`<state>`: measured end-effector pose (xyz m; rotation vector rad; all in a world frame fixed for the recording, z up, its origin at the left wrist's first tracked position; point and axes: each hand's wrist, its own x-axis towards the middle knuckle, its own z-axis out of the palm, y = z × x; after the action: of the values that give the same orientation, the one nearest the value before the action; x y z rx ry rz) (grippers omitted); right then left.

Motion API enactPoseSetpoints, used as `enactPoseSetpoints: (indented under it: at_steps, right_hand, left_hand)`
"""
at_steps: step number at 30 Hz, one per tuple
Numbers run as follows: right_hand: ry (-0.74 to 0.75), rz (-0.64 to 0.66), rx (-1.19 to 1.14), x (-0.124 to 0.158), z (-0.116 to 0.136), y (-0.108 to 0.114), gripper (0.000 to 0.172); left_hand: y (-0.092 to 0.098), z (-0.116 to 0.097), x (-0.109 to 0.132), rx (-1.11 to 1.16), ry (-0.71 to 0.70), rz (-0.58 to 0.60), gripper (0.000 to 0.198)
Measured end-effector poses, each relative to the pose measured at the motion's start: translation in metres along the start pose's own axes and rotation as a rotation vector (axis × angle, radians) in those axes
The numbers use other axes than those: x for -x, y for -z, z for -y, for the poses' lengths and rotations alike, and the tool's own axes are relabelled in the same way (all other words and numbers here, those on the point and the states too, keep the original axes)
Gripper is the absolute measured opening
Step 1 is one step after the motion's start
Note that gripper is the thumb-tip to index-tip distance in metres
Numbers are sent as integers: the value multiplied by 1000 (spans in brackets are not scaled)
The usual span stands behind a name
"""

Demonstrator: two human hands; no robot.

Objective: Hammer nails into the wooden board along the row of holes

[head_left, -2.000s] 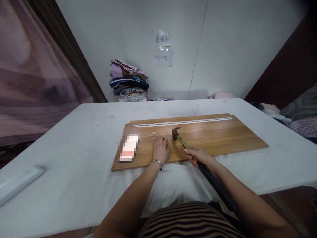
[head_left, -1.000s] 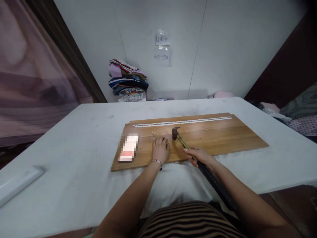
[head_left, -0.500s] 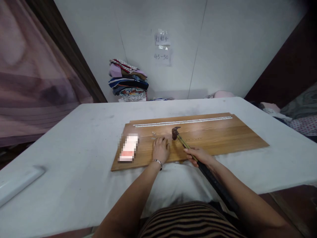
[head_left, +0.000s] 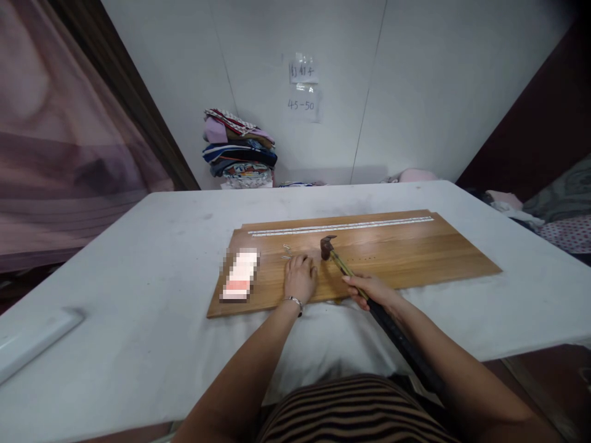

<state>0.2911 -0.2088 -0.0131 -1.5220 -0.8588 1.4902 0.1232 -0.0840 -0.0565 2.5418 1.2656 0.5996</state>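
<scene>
A claw hammer with a rusty head, yellowish shaft and long black grip is in my right hand, its fingers wrapped round the shaft. Its head is at the middle of the wood-grain board, close to a row of small dark dots. To the left, my left hand rests palm down on the board, its fingers lying over the surface and holding nothing that I can see. Several loose nails lie just beyond its fingertips. What is under the palm is hidden.
The board lies on a white-covered table. Two pale marked strips run along its far side. A blurred-out flat object lies on its left end. Folded clothes are stacked by the wall. A white object is at the left edge.
</scene>
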Motion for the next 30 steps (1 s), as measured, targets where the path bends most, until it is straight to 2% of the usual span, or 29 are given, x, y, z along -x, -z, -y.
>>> enactPoseSetpoints:
  at_steps: [30]
  right_hand:
    - [-15, 0, -12, -2, -2, -1, 50]
  left_hand:
    - [3, -2, 0, 6, 13, 24, 25]
